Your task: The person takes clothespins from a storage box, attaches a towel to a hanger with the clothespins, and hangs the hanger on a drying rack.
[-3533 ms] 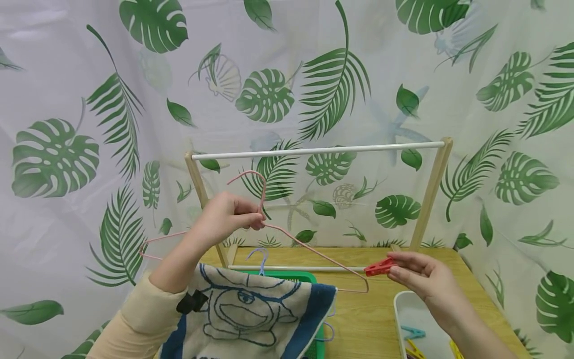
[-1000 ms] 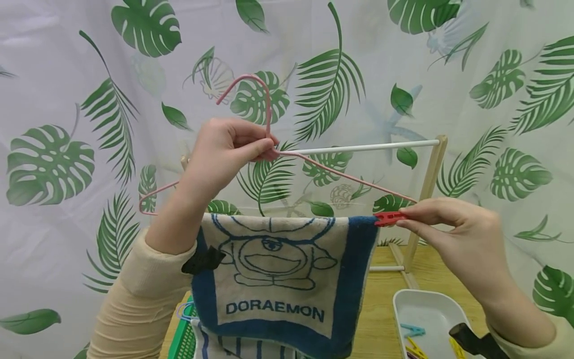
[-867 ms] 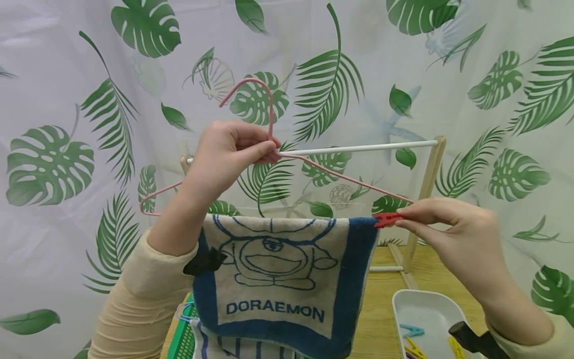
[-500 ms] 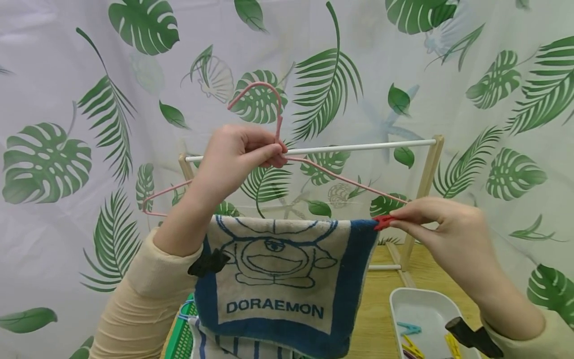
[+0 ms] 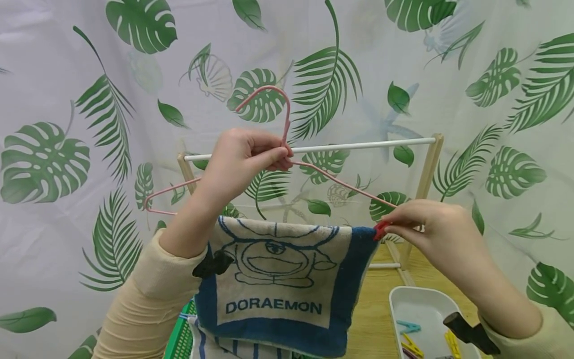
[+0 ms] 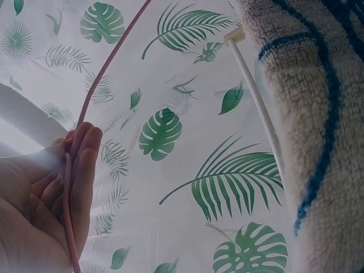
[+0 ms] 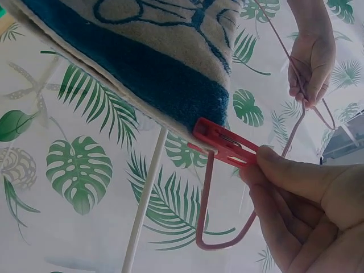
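A pink wire hanger (image 5: 338,182) is held up by my left hand (image 5: 251,162), whose thumb and fingers pinch it at the neck below the hook. Over its lower bar hangs a blue and cream towel (image 5: 273,279) with a cartoon figure and the word DORAEMON. My right hand (image 5: 441,239) pinches a red clothespin (image 5: 381,230) at the towel's upper right corner. In the right wrist view the clothespin (image 7: 224,142) sits across the towel's edge and the hanger bar, near the hanger's end. The left wrist view shows the left fingers (image 6: 82,165) around the pink wire.
Behind the hanger stands a drying rack with a white rod (image 5: 358,146) and wooden legs. A white tray (image 5: 396,304) with several clothespins is at the lower right of the wooden table (image 5: 372,299). A green basket (image 5: 179,334) and a striped cloth (image 5: 237,349) show below the towel.
The hanger and towel have risen from low over the table to in front of the rack. The red clothespin has come from apart to the towel's corner. Lately the hanger has shifted slightly right and down.
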